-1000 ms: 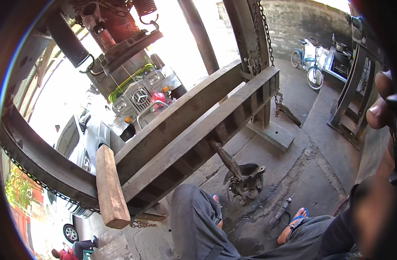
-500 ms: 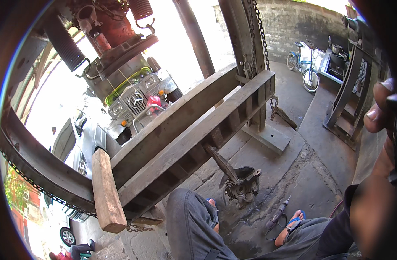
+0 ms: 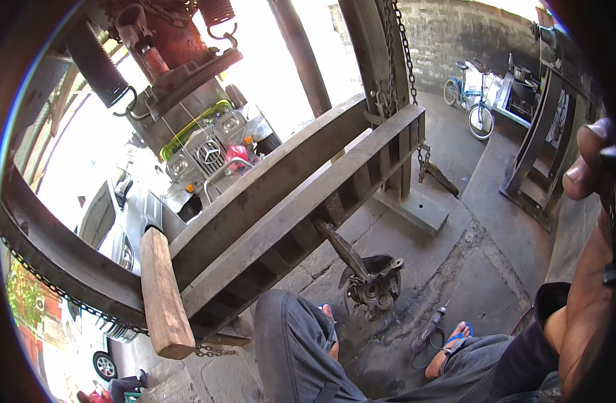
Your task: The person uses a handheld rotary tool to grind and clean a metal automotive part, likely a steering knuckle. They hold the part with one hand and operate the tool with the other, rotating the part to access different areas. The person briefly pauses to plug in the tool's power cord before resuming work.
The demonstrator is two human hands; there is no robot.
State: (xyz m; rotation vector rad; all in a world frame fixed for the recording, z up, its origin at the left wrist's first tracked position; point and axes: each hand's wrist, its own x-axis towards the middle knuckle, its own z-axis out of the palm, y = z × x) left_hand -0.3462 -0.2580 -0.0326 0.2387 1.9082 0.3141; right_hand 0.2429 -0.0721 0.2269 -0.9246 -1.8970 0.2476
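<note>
My right hand is raised at the right rim, with its bare forearm below it. Its fingers are curled in beside a dark shape at the picture's edge, too cut off to name. My left hand is out of view. In front of me stands a heavy steel press frame, its two parallel crossbeams slanting across the middle. A wooden block rests at the beams' near left end. On the floor past my knee lies a greasy wheel hub knuckle with a round dark shield.
A slim corded power tool lies by my sandalled foot. Above the beams hang a red press ram and a coil spring. Chains hang at the upright. Parked beyond are a truck, a white car and a blue bicycle.
My right forearm, blurred before, now shows plainly, rising along the right edge. The fingers keep nearly the same curl. The whole view has shifted slightly; the floor objects stay put.
</note>
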